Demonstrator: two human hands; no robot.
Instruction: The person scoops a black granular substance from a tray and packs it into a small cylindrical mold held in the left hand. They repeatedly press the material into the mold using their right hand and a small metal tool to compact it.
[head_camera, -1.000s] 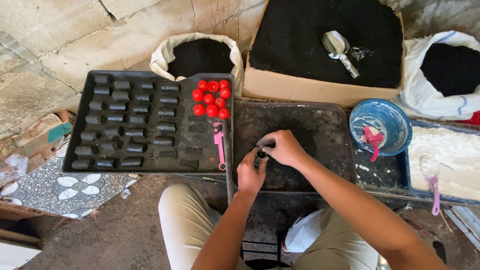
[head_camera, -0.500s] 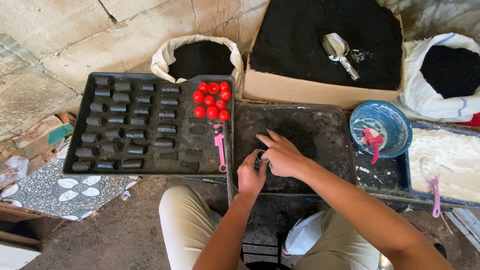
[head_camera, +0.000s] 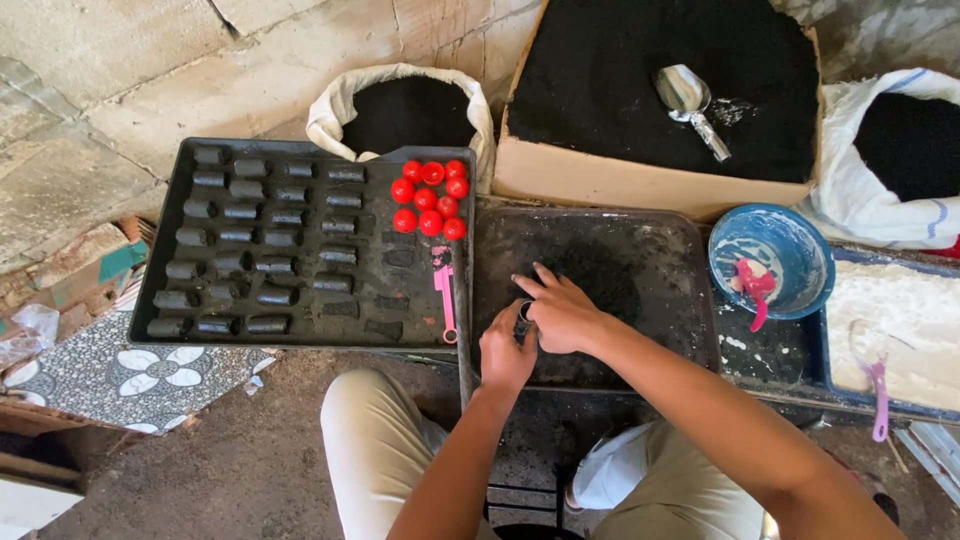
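1. A patterned tile with white flower shapes is lying at the far left on the ground, just beside the big black tray.
2. That black tray is carrying rows of dark cylinders across its left and middle part, each one lying on its side.
3. Nine red balls are sitting in a tight cluster at the tray's upper right corner, and a pink tool is lying below them along the right edge.
4. A white sack of black powder is standing open behind the tray.
5. The left hand is resting at the near edge of the smaller dark tray, its grip curled around a small dark tube standing upright.
6. The right hand is touching the tube from the other side, fingers spread over its top; how tightly it is pinching, I cannot tell.
7. A cardboard box of black powder is sitting behind the small tray, with a metal scoop lying on the powder.
8. A blue bowl with a pink utensil in it is sitting to the right.
9. Another white sack and a bin of white powder are filling the far right.
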